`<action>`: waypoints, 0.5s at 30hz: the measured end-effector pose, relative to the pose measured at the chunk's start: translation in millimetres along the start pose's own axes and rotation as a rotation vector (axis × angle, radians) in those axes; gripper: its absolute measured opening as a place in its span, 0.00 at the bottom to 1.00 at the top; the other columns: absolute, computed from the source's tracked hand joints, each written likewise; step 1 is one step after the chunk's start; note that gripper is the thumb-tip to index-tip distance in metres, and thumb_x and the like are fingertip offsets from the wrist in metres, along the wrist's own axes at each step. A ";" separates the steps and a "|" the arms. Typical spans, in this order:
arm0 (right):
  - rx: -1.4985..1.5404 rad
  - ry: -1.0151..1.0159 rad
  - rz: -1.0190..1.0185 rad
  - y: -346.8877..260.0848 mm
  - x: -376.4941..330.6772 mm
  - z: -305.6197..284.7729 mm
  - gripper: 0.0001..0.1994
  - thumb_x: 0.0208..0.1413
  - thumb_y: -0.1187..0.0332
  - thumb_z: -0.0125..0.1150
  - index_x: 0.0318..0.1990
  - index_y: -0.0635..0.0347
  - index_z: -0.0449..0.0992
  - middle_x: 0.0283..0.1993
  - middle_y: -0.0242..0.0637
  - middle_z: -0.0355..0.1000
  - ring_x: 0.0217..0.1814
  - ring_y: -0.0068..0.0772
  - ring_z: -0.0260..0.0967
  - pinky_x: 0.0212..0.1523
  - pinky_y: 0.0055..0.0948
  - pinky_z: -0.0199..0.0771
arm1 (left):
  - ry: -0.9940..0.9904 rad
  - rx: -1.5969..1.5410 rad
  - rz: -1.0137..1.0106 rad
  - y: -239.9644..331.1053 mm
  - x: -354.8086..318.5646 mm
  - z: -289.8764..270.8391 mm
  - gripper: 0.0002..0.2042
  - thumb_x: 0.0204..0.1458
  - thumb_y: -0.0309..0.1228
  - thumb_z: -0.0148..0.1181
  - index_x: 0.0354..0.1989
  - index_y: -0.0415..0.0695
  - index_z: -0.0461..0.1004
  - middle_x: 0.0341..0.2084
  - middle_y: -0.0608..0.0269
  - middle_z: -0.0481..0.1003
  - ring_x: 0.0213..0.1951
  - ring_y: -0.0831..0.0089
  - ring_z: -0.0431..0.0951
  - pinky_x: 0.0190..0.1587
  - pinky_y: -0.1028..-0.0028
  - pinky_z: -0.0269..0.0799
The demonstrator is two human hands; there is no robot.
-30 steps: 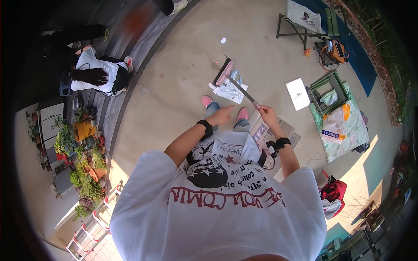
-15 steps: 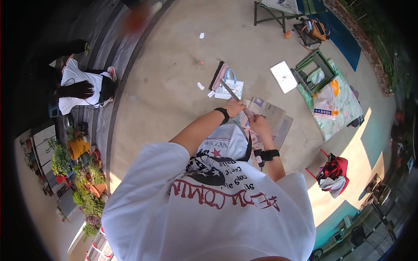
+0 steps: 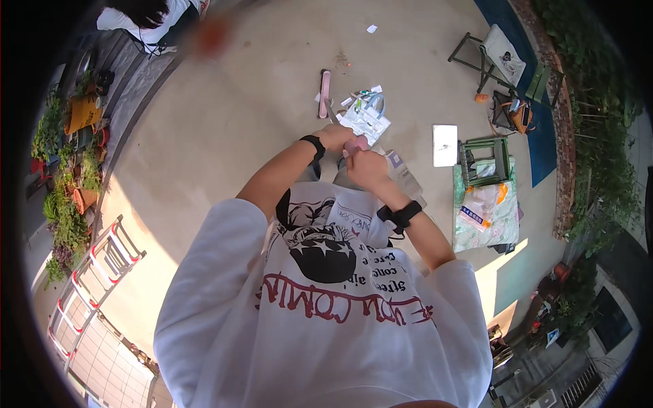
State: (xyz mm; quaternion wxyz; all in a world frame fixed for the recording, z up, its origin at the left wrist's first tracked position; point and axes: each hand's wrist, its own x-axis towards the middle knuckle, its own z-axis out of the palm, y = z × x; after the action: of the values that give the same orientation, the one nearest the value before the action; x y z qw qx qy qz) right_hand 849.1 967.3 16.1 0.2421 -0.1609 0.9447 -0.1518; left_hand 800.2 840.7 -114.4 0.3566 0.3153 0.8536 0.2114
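The person's left hand (image 3: 335,138) and right hand (image 3: 365,168) are drawn together in front of the chest, both closed on a small pink object (image 3: 354,145) pinched between them; what it is cannot be told. On the pale concrete floor (image 3: 224,129) just beyond the hands lies a white printed sheet with small tools on it (image 3: 366,120). A long pink strip (image 3: 325,93) lies beside that sheet, farther from the green folding stool (image 3: 484,160), which stands well apart from the sheet.
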 end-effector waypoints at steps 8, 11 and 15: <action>0.205 -0.387 -0.477 -26.0 51.6 89.5 0.16 0.48 0.59 0.38 0.31 0.62 0.67 0.25 0.49 0.67 0.30 0.49 0.65 0.33 0.41 0.63 | 0.199 -0.240 -0.471 -47.5 -112.6 82.8 0.11 0.34 0.38 0.52 0.25 0.46 0.71 0.26 0.55 0.71 0.32 0.59 0.70 0.33 0.65 0.65; 0.228 -0.464 -0.633 -50.6 73.8 128.0 0.16 0.49 0.58 0.36 0.34 0.58 0.67 0.31 0.48 0.67 0.33 0.49 0.64 0.34 0.40 0.62 | 0.299 -0.170 -0.617 -60.4 -158.6 111.3 0.10 0.35 0.37 0.52 0.24 0.45 0.71 0.22 0.55 0.71 0.29 0.58 0.71 0.33 0.66 0.66; 0.223 -0.468 -0.714 -95.6 79.3 122.7 0.16 0.51 0.57 0.34 0.37 0.56 0.67 0.30 0.46 0.67 0.32 0.46 0.64 0.32 0.39 0.63 | 0.352 -0.109 -0.763 -59.4 -212.8 113.0 0.08 0.38 0.34 0.49 0.24 0.44 0.70 0.22 0.54 0.71 0.29 0.58 0.71 0.33 0.65 0.66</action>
State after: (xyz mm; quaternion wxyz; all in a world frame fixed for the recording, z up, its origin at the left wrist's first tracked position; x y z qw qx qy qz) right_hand 867.3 825.4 -84.1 0.3979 -0.4802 0.7274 -0.2863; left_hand 977.4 667.1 -122.2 0.2743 -0.0838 0.9446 0.1597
